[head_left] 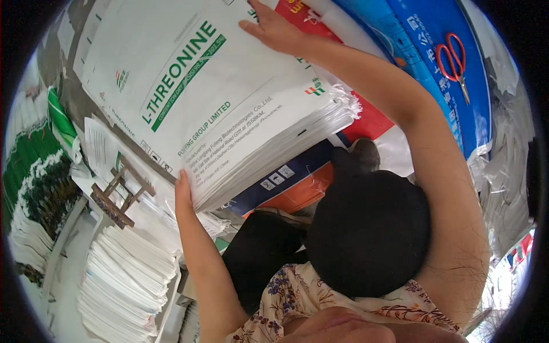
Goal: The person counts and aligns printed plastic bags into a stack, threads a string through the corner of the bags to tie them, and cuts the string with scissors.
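A thick stack of white printed sacks [240,74] with green lettering lies in front of me, its layered, frayed edges toward me. My left hand [183,193] is against the near left corner of the stack. One stretched digit shows along the sacks' edge, and the other fingers are hidden. Across the stack, my right hand [274,30] rests on the right side of the top sack. Its thumb and a finger are spread apart, though the far fingertips are cut off by the picture's upper edge.
Red-handled scissors [453,63] lie on blue printed sacking [423,34] at right. A small wooden stool [123,194] is at left, above more bundled white sacks [123,280]. Green sacks [31,171] are piled farther left. A navy and orange sack [291,186] lies below the stack.
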